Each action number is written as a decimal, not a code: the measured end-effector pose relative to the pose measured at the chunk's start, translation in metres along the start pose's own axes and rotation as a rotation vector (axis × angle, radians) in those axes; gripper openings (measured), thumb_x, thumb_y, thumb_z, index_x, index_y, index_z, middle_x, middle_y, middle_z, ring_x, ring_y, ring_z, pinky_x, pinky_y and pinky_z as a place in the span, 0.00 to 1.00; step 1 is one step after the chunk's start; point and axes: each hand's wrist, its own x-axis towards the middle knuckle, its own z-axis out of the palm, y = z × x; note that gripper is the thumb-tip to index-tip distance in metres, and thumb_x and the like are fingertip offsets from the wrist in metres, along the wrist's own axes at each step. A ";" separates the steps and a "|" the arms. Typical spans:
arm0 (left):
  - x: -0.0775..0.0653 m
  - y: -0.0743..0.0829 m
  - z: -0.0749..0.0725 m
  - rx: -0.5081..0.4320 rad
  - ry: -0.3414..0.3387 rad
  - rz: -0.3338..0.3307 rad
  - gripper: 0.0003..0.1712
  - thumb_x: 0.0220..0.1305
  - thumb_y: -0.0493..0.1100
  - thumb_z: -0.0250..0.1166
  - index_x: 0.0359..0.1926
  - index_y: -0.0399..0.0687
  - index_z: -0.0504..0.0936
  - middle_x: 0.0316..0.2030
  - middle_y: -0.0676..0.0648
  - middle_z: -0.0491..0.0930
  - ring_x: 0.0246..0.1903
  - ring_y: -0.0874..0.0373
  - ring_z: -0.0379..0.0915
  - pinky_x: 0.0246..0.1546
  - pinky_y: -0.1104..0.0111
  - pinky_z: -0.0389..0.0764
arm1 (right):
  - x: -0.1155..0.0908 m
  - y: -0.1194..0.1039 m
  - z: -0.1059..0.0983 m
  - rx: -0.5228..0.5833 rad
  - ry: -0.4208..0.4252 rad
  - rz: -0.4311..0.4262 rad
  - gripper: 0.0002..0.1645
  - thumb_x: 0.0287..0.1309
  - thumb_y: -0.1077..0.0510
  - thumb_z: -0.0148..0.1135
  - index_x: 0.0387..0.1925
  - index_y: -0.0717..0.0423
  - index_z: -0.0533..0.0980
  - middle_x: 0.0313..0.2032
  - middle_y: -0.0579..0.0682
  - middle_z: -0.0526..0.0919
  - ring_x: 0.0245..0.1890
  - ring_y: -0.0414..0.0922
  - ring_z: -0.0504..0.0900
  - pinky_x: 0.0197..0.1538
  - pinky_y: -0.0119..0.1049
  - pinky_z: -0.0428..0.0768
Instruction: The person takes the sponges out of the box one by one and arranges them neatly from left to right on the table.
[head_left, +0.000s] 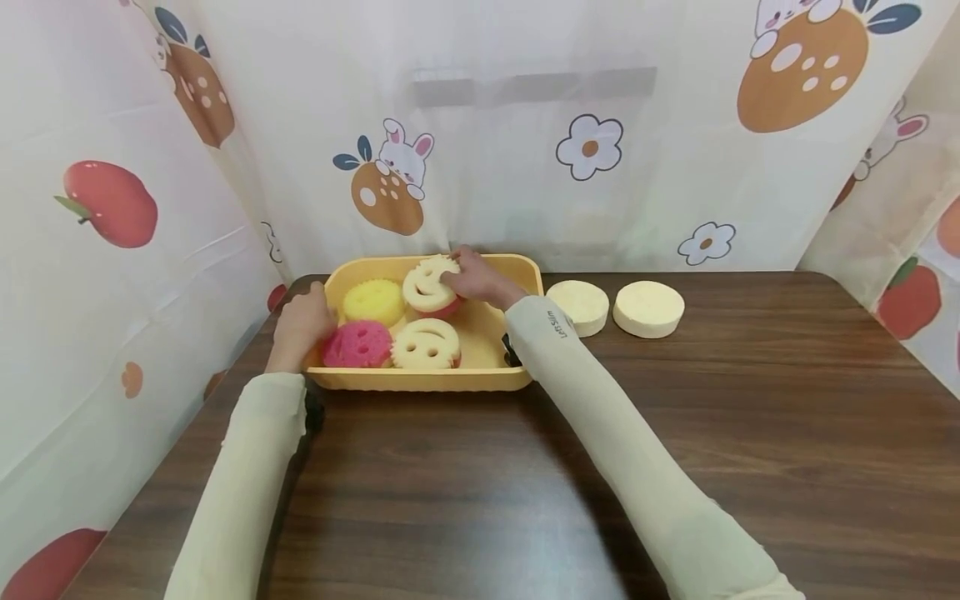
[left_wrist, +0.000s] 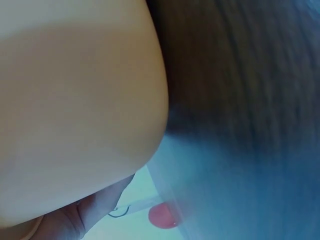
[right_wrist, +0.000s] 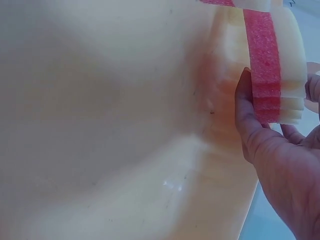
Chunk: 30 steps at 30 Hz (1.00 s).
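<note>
A yellow plastic tray point(head_left: 420, 380) stands at the back left of the table. My left hand point(head_left: 302, 327) grips its left rim; in the left wrist view the tray's wall point(left_wrist: 80, 110) fills much of the picture. Inside the tray, my right hand point(head_left: 483, 279) pinches a round smiley-face sponge point(head_left: 430, 285) by its right edge. That sponge has a cream layer over a red one, plain in the right wrist view, where the right hand point(right_wrist: 285, 160) holds it edge-on. Around it lie a yellow sponge point(head_left: 373, 302), a pink smiley sponge point(head_left: 358, 344) and another cream-topped smiley sponge point(head_left: 426, 344).
Two thick round cream discs point(head_left: 577, 305) sit side by side on the brown wooden table point(head_left: 465, 483), just right of the tray. A patterned curtain point(head_left: 510, 183) rises behind the table and along both sides.
</note>
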 end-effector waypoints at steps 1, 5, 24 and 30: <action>0.000 0.000 0.000 0.000 0.005 0.000 0.27 0.71 0.44 0.49 0.62 0.27 0.59 0.46 0.25 0.74 0.45 0.29 0.75 0.49 0.39 0.79 | 0.000 -0.001 0.000 0.006 0.003 0.001 0.31 0.67 0.51 0.52 0.65 0.62 0.59 0.60 0.60 0.69 0.61 0.50 0.67 0.69 0.41 0.67; -0.002 -0.001 0.000 0.002 0.001 -0.006 0.28 0.71 0.44 0.49 0.62 0.26 0.59 0.47 0.25 0.74 0.45 0.30 0.75 0.49 0.39 0.80 | -0.003 -0.004 -0.001 0.044 0.000 0.000 0.30 0.68 0.52 0.53 0.65 0.62 0.59 0.59 0.60 0.69 0.55 0.48 0.69 0.61 0.37 0.71; -0.007 0.006 -0.003 0.006 -0.001 -0.031 0.27 0.71 0.44 0.50 0.63 0.29 0.60 0.49 0.25 0.73 0.47 0.30 0.75 0.49 0.39 0.80 | -0.007 0.000 -0.011 0.203 -0.016 -0.019 0.27 0.70 0.56 0.51 0.64 0.63 0.59 0.68 0.58 0.63 0.51 0.46 0.72 0.48 0.32 0.77; -0.006 0.004 -0.002 -0.001 -0.009 -0.041 0.28 0.71 0.44 0.51 0.64 0.30 0.59 0.49 0.26 0.73 0.48 0.30 0.75 0.48 0.38 0.80 | -0.011 0.000 -0.017 0.245 -0.012 0.016 0.28 0.70 0.56 0.51 0.65 0.63 0.58 0.67 0.59 0.63 0.47 0.45 0.74 0.44 0.32 0.78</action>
